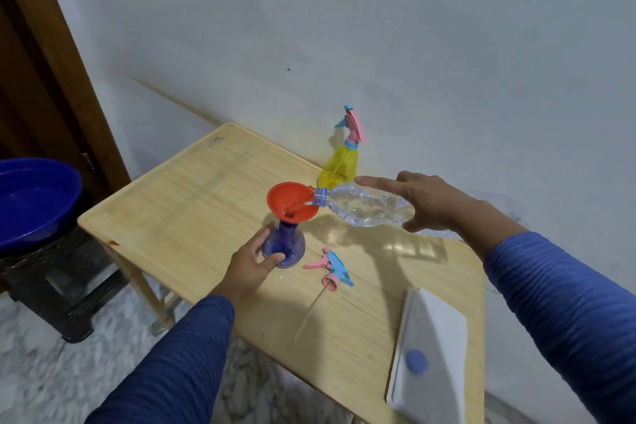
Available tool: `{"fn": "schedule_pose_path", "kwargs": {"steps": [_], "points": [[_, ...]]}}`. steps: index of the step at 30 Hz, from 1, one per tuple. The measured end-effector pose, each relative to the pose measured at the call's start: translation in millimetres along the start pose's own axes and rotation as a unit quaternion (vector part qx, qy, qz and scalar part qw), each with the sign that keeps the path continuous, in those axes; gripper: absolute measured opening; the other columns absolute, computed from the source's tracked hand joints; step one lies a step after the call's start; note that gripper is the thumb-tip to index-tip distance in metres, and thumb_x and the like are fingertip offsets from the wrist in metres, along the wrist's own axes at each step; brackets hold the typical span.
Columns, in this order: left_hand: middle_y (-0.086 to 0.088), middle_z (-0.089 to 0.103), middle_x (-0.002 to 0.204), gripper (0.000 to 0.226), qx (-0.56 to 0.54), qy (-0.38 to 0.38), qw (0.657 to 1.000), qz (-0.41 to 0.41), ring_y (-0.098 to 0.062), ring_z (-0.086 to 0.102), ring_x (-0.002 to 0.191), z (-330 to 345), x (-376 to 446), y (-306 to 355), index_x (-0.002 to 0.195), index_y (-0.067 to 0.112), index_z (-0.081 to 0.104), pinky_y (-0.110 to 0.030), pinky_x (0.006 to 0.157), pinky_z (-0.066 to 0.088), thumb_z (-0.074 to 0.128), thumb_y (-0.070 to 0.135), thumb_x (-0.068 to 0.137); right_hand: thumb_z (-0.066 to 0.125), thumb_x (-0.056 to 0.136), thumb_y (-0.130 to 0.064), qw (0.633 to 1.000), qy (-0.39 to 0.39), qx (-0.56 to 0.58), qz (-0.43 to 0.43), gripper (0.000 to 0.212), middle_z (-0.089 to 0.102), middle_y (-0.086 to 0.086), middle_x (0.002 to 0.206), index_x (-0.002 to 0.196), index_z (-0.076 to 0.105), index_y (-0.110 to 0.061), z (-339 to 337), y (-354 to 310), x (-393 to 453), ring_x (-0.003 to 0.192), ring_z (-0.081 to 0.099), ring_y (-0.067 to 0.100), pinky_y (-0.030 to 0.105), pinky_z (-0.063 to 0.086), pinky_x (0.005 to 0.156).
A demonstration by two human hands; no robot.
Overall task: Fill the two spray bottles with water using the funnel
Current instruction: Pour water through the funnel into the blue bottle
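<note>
I count two spray bottles, one funnel, one water bottle and one loose spray head on the wooden table (192, 189). My left hand (253, 267) is wrapped around the blue spray bottle (285, 246), which stands upright near the table's middle with the red funnel (292, 203) seated in its open neck. My right hand (430, 200) grips the clear water bottle (364, 206), tipped sideways with its mouth over the funnel's rim, forefinger stretched along it. The yellow spray bottle (339, 165) stands farther back by the wall, its pink-and-blue head on. The loose spray head (332, 267) lies just right of the blue bottle.
</note>
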State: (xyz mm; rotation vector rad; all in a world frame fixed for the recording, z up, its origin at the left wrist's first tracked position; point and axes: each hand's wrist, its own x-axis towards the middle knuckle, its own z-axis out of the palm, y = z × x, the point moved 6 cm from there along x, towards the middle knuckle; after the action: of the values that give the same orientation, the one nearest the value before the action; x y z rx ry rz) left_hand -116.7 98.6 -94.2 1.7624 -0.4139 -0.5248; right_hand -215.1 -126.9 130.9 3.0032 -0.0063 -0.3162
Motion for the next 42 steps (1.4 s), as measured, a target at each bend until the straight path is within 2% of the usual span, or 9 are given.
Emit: {"fn": "schedule_pose_path", "kwargs": {"steps": [7,14,19,26,33,42], "points": [[0.006,0.045,0.143,0.069,0.0,0.003,1.0,-0.001,-0.011,0.044,0.129,0,-1,0,0.144,0.023,0.035,-0.03,0.108,0.035,0.069,0.019,0.084,0.07,0.075,-0.015,1.0,-0.001,-0.018,0.0,0.107,0.045,0.001,0.1,0.135,-0.005,-0.063,0,-2,0,0.08,0.047,0.02,0.032,0.042,0.071],[0.004,0.045,0.142,0.069,0.0,0.009,1.0,-0.001,-0.011,0.043,0.129,0,-1,2,0.144,0.022,0.036,-0.025,0.105,0.033,0.069,0.017,0.083,0.071,0.075,-0.017,1.0,0.009,0.009,-0.004,0.109,0.045,0.001,0.099,0.124,-0.012,-0.068,7,-1,-2,0.082,0.045,0.02,0.031,0.041,0.07],[0.005,0.044,0.143,0.07,0.0,0.006,1.0,0.004,-0.012,0.043,0.129,-1,-1,2,0.144,0.023,0.036,-0.028,0.107,0.034,0.07,0.017,0.083,0.07,0.075,-0.016,1.0,0.01,0.027,-0.003,0.108,0.046,0.002,0.099,0.125,-0.011,-0.068,13,-1,-5,0.081,0.045,0.019,0.033,0.044,0.073],[0.006,0.044,0.141,0.069,-0.008,0.008,1.0,0.0,-0.01,0.042,0.127,0,-2,3,0.143,0.023,0.036,-0.023,0.102,0.033,0.069,0.016,0.083,0.069,0.076,-0.018,1.0,0.027,0.001,-0.002,0.106,0.045,0.0,0.098,0.132,-0.008,-0.065,3,0,-3,0.082,0.045,0.02,0.031,0.042,0.07],[0.007,0.042,0.143,0.07,-0.008,0.001,1.0,-0.003,-0.008,0.041,0.128,0,-1,0,0.144,0.025,0.035,-0.024,0.104,0.033,0.069,0.016,0.084,0.069,0.076,-0.018,0.999,0.034,-0.014,-0.005,0.107,0.044,0.001,0.1,0.13,-0.011,-0.065,0,0,0,0.086,0.047,0.022,0.031,0.038,0.068],[0.006,0.041,0.145,0.071,-0.005,-0.001,1.0,0.0,-0.01,0.041,0.13,0,0,0,0.144,0.025,0.034,-0.027,0.106,0.034,0.07,0.018,0.083,0.069,0.077,-0.019,0.998,0.041,-0.052,-0.011,0.106,0.046,0.001,0.101,0.134,-0.009,-0.064,0,1,0,0.088,0.048,0.022,0.035,0.044,0.072]]}}
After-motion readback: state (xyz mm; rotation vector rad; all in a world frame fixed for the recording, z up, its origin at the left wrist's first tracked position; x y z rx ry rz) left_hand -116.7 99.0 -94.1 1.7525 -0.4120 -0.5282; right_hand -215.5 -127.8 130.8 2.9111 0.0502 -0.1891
